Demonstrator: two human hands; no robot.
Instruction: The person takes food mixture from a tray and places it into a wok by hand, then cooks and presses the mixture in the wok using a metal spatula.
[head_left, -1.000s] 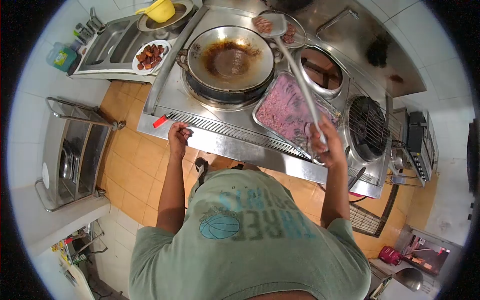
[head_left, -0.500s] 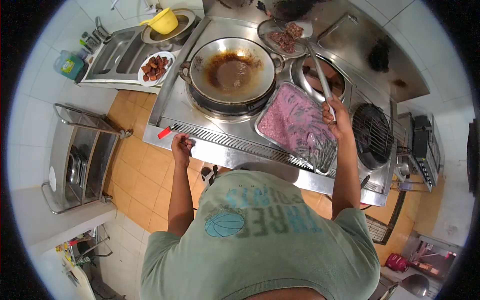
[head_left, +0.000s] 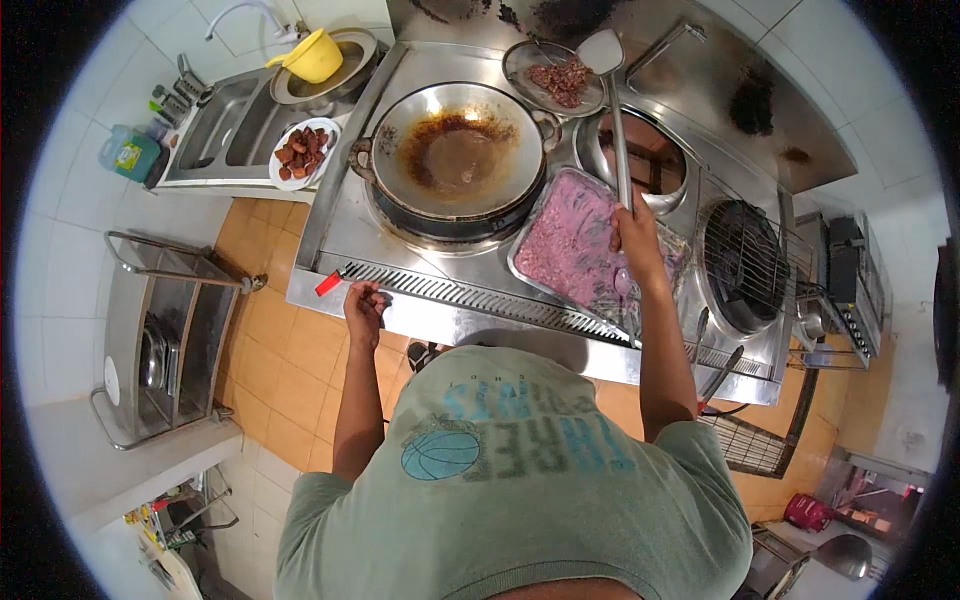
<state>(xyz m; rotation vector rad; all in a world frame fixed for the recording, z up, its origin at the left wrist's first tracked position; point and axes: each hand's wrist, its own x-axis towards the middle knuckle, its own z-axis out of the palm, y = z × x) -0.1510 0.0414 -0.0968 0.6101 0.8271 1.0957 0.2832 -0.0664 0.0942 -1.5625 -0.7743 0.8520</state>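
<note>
Steel fills most of the head view: the stove (head_left: 310,265) stretches in front of me, and its slotted strip runs between my body and the pans. With my right hand (head_left: 637,242) I grip the long handle of the turner (head_left: 600,52). Its blade is up by the right rim of the strainer (head_left: 515,70), where browned meat (head_left: 565,86) lies; I cannot tell whether the two touch. The handle passes in front of the round pot (head_left: 590,160), and my wrist and forearm hide part of the metal tray (head_left: 513,262) of pink minced meat (head_left: 565,235). A pale spoon (head_left: 624,281) lies in that tray, just beside my forearm.

My left hand (head_left: 365,303) is at the stove's front edge with its fingers loosely bent; I cannot tell whether something small is inside. Just beside it, a red handle (head_left: 328,284) pokes out over the edge.

Between the strainer and my left hand stands the wide wok (head_left: 395,165), brown-stained inside and taking up the middle. On my far right a wire rack (head_left: 745,255) covers another burner, and a black handle (head_left: 722,372) lies near my right forearm. To the left, a white plate (head_left: 283,181) of dark brown chunks (head_left: 303,152) sits by the sink (head_left: 215,125), near a yellow dipper (head_left: 315,58). A steel trolley (head_left: 200,262) stands on the floor below.
</note>
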